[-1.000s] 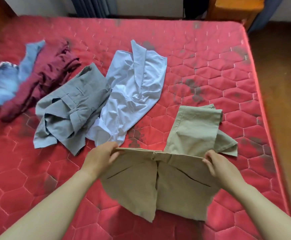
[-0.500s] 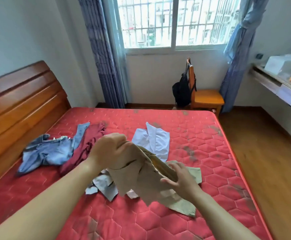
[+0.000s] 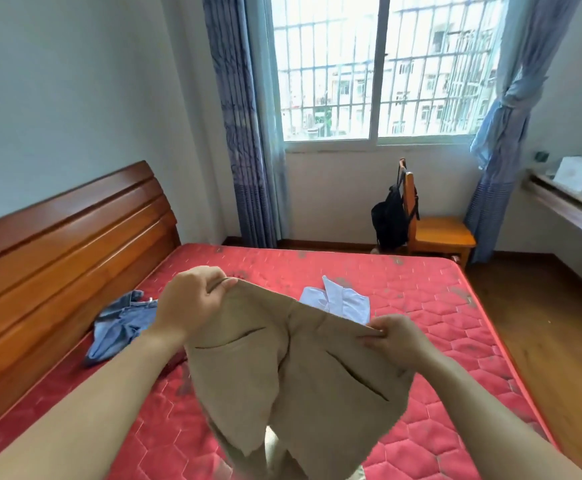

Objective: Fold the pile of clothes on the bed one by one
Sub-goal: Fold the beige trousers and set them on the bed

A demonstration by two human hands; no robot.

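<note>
Khaki trousers (image 3: 293, 375) hang spread in the air above the red mattress (image 3: 431, 306), waistband on top and legs drooping toward the bottom edge. My left hand (image 3: 192, 299) grips the waistband's left end, raised higher. My right hand (image 3: 393, 336) pinches the waistband's right end, lower. Behind the trousers lie a pale blue shirt (image 3: 338, 301) and, to the left, blue denim (image 3: 119, 330). The trousers hide the other clothes of the pile.
A wooden headboard (image 3: 57, 258) runs along the left. Past the bed's far right corner stands a wooden chair (image 3: 438, 233) with a black bag (image 3: 390, 220) hung on it. A shelf (image 3: 570, 206) lines the right wall; wooden floor lies to the right.
Both hands lifted the trousers off the mattress by the waistband and drew it out wide. The view swung up from the bed to the room.
</note>
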